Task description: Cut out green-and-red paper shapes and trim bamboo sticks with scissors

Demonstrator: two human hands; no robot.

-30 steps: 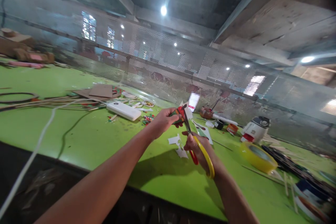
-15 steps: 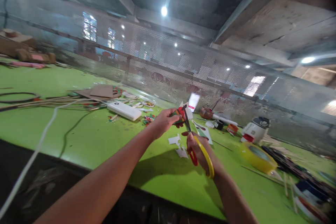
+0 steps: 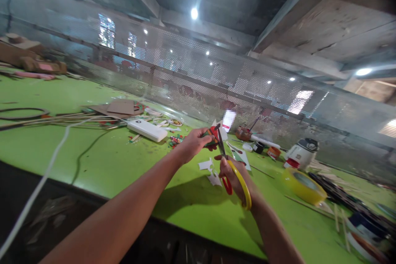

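Pinched in my left hand (image 3: 195,143) is a small piece of paper (image 3: 211,136) coloured red, green and orange, with white at its edge. My right hand (image 3: 232,172) is closed on scissors (image 3: 246,187) with a yellow and a red handle. Their blades point up and away and meet the right side of the coloured paper. Under the hands, white paper scraps (image 3: 205,165) lie on the green table (image 3: 123,169). A white sheet with cut-out shapes (image 3: 245,158) rests just behind my right hand.
A white power bank (image 3: 147,130) with a cable and thin sticks lie left. At right are yellow tape (image 3: 305,185), small paint pots (image 3: 274,152) and a white bottle (image 3: 301,153). A lit phone (image 3: 229,120) leans near the mesh screen (image 3: 185,78).
The scissor handles have drawn slightly closer together. Both hands otherwise stay in nearly the same place, and the view has shifted very slightly.
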